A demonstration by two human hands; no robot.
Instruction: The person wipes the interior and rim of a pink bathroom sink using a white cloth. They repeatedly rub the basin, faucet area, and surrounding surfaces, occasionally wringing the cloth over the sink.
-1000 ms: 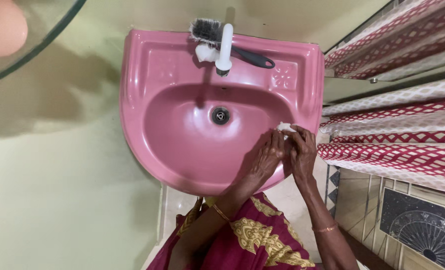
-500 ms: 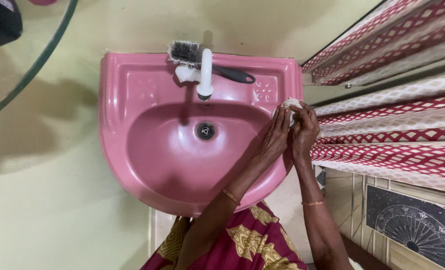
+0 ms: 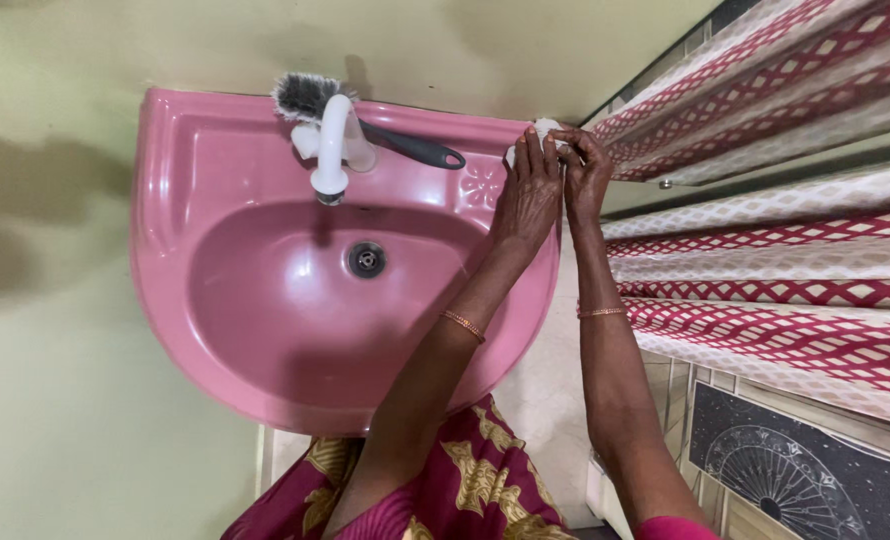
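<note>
Both hands are meeting at the back right corner of the pink ceramic basin point(image 3: 215, 180), on its flat rim by the wall. The small white crumpled wad, prob. cloth or sponge point(image 3: 543, 130), is sitting right there, pinched between them: left hand point(image 3: 527, 195) pressing it from the bowl side, right hand point(image 3: 583, 170) closing on it from the outer edge. Both grips are clamped on the wad, w/ fingertips overlapping. The white plastic tap point(image 3: 331, 155) and the black-handled bristle brush point(image 3: 365, 120) are lying along the back rim, left of the hands, apart from them.
</note>
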